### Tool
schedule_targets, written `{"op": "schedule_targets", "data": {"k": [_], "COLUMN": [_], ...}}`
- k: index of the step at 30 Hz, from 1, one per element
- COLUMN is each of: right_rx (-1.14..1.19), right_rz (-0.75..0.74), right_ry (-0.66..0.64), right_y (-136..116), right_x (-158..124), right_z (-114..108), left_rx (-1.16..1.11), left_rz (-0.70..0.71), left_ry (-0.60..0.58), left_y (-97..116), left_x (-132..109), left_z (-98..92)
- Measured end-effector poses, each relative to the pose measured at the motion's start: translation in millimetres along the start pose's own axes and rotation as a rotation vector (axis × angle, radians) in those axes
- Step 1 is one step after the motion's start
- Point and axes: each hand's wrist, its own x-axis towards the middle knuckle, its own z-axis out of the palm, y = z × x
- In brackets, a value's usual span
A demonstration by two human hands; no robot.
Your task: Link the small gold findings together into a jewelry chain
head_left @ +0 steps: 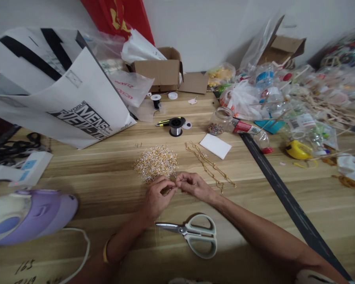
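Note:
My left hand [160, 194] and my right hand [193, 184] meet fingertip to fingertip at the middle of the wooden table. Both are closed in a pinch, and what they hold is too small to make out. Just beyond my left hand lies a pile of small gold and silver pieces [156, 161]. Gold chains [208, 167] are stretched on the wood to the right of the pile, beyond my right hand. Nearer to me, below both hands, scissors [185, 229] with pale handles lie with their blades pointing left.
Behind the pile stand a wire spool [175, 128] and a cutter [162, 123]. A folded white paper [215, 146] lies near a glass jar [221, 118]. A purple appliance [44, 213] and a large paper bag [85, 102] occupy the left; bottles and plastic bags crowd the right.

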Motion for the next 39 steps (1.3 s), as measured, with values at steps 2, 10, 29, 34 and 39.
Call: {"op": "schedule_targets", "data": {"k": [2,10,29,34,39], "right_rx": [-0.01,-0.011,0.013,0.019,0.032], "right_rz": [-0.002,-0.01,0.031,0.04,0.062], "right_ry": [-0.001,0.0,0.001,-0.008,-0.021], "right_y": [-0.4,-0.5,-1.4,-2.5,-3.2], "right_x": [0.0,0.1,0.4,0.2,0.1], "right_z": [-0.1,0.6,-1.5,-3.4,-4.2], "left_rx": [0.006,-0.015,-0.137,-0.208,-0.267], "left_rz": [0.006,0.002,-0.026,-0.109,-0.193], "left_ry": [0.005,0.011,-0.037,-0.048,-0.048], "left_y": [0.6,-0.1,0.8,-0.6,-4.0], "left_x": [-0.2,-0.3,5.7,4.2,1.4], "left_z": [0.0,0.2,-5.1,-4.9,-2.1]}}
